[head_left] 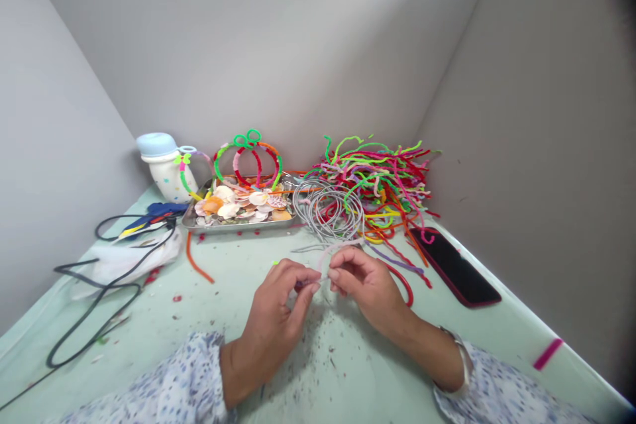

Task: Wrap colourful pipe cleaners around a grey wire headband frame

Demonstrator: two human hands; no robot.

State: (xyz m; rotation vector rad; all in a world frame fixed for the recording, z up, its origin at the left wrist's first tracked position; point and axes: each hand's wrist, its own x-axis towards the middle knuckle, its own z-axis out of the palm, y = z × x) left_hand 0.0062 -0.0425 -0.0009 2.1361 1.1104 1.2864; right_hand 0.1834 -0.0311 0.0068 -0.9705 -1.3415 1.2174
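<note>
Two hands pinching pale pink pipe cleaner [325,255], mid-table.
White bottle [171,175] with blue lid left, beside metal tray [233,230] of seashells [228,211]; left hand [275,308], thumb and index nearly closed, on pipe cleaner's near end; gray wire coil [298,209] behind; right hand [375,291] pinching too, fingertips together; pipe cleaner pile [377,172] behind; phone [454,268] lies far right.

blue-patterned white sleeves [161,381] end at both wrists, with a pale band [464,361] at the right cuff.
</note>
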